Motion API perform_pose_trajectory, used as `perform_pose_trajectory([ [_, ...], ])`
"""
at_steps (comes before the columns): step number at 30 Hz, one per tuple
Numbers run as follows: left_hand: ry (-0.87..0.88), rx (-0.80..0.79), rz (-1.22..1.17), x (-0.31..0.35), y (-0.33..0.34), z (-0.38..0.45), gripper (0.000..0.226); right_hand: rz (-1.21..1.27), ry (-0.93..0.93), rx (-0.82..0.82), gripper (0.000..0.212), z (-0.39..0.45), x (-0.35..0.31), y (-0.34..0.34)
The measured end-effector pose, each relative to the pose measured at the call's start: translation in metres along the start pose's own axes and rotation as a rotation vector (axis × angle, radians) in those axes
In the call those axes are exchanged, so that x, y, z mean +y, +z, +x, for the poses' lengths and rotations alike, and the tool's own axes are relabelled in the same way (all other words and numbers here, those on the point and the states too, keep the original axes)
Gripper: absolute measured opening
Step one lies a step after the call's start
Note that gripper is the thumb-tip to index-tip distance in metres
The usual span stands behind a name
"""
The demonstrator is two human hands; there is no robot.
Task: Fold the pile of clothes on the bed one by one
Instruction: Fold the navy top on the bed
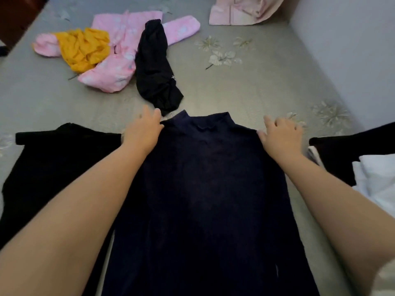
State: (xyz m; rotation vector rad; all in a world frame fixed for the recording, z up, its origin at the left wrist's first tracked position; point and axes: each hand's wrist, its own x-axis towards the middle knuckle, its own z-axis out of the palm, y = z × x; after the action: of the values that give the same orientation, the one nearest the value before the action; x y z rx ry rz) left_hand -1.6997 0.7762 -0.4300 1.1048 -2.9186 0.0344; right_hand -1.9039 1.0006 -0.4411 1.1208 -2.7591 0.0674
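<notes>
Navy top (205, 178) flat on bed (267, 86), left hand (142, 130) & right hand (282, 135) open at shoulders; uneven pull could skew fold.

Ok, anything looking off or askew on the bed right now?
Nothing damaged. The navy top lies flat and straight, left hand and right hand at its shoulders. The black garment, yellow cloth and pink jacket are still crumpled, unfolded.
</notes>
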Motion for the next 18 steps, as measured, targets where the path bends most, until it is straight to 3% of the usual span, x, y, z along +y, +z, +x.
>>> perform_pose_trajectory([
  [4,0.139,-0.139,-0.105,0.038,0.076,-0.061,0.053,0.074,0.082,-0.217,0.045,-0.068,-0.018,0.056],
  [7,0.173,-0.179,-0.233,0.053,0.114,-0.131,0.052,0.156,0.068,-0.255,0.046,-0.139,-0.02,0.077],
  [10,0.149,-0.155,-0.267,0.059,0.133,-0.183,0.049,0.181,0.067,-0.201,0.041,-0.206,-0.019,0.084],
  [18,-0.048,-0.119,-0.434,0.051,0.136,-0.283,0.051,0.212,0.228,-0.321,0.054,-0.313,-0.023,0.074],
])
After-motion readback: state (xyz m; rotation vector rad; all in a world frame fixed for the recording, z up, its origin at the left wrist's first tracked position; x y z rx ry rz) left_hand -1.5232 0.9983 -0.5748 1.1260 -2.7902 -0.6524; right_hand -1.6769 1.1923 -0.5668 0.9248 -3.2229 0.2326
